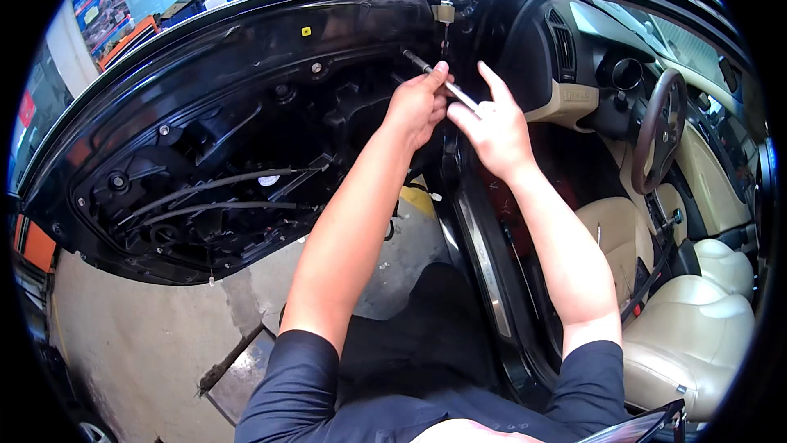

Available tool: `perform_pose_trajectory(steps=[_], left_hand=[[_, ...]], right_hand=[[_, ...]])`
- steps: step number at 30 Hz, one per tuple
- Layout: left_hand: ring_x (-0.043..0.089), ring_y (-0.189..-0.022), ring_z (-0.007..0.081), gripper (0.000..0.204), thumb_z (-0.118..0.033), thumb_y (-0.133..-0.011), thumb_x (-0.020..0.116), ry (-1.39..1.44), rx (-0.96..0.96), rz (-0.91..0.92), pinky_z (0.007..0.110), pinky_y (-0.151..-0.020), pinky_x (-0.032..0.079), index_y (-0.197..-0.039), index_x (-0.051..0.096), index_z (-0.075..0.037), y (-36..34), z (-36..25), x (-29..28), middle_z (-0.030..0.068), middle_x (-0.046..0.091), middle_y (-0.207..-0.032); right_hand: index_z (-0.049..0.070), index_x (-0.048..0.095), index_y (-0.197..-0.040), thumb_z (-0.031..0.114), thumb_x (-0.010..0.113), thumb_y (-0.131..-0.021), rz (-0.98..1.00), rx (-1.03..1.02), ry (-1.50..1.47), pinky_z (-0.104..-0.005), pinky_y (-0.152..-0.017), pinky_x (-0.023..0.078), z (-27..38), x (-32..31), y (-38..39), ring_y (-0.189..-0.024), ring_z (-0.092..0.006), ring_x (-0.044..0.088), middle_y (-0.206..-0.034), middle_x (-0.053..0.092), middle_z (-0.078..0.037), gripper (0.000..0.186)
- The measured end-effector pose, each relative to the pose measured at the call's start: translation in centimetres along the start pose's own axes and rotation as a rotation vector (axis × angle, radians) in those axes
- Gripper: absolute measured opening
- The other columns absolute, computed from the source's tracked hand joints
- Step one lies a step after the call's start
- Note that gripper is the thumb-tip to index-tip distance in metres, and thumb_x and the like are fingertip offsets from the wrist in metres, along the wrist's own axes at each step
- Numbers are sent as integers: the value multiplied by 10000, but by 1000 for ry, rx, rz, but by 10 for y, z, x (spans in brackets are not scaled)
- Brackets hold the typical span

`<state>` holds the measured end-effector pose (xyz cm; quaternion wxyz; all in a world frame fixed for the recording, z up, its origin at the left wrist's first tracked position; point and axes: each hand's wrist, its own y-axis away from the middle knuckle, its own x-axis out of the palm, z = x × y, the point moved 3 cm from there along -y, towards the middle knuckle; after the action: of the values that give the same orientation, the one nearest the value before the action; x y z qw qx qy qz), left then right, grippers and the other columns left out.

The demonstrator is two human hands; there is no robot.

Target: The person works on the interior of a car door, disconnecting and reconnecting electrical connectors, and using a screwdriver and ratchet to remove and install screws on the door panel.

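Head view: upper centre, the left hand [418, 107] clamps a slim metal tool [462, 95] between thumb and fingers; the right hand [500, 133] grips its lower end, index finger extended. A black car door [238, 37] spans upper left.

Shows silver on the tool [463, 97] at upper centre. Gleams black across the door [246, 27] at left, with a yellow sticker [307, 31] near its top. Spreads beige over the seat [689, 340] at lower right, brown on the steering wheel [643, 150], navy along the sleeves [297, 381] below.
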<state>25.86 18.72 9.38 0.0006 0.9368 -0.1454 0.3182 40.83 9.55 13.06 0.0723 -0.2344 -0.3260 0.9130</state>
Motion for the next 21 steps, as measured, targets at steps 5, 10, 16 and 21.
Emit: perform_pose_trajectory(steps=[5, 10, 16, 21], left_hand=[[376, -577, 55, 302, -288, -1158, 622, 160, -16, 83, 235, -501, 314, -1113, 664, 8, 10, 4, 0, 110, 737, -1005], [395, -580, 54, 263, -222, -1160, 612, 144, -39, 76, 227, -498, 334, -1146, 644, 39, -10, -9, -19, 152, 759, -1077], [385, -567, 62, 241, -203, -1149, 627, 85, 2, -23, 246, -484, 326, -1128, 652, 36, -2, -12, -6, 147, 752, -1071], [385, -571, 63, 255, -212, -1153, 620, 265, -25, 75, 252, -474, 315, -1115, 642, 40, -17, -17, -2, 143, 752, -1075]], right_hand=[[118, 605, -1500, 123, 737, -1007, 63, 96, -68, -315, -521, 465, 4, 0, 0, -538, -145, 547, -700, 555, 25, 510], [116, 545, -1611, 117, 755, -1008, -11, 90, -143, -344, -597, 538, -2, 14, 3, -605, -156, 624, -719, 609, 41, 639], [131, 556, -1604, 147, 807, -953, 104, -141, 288, -337, -658, 569, 30, -3, -2, -649, -189, 687, -814, 722, -94, 698], [1, 491, -1618, 109, 765, -1012, 210, 538, -830, -262, -537, 450, -8, -2, -9, -591, -75, 522, -871, 666, 10, 675]])
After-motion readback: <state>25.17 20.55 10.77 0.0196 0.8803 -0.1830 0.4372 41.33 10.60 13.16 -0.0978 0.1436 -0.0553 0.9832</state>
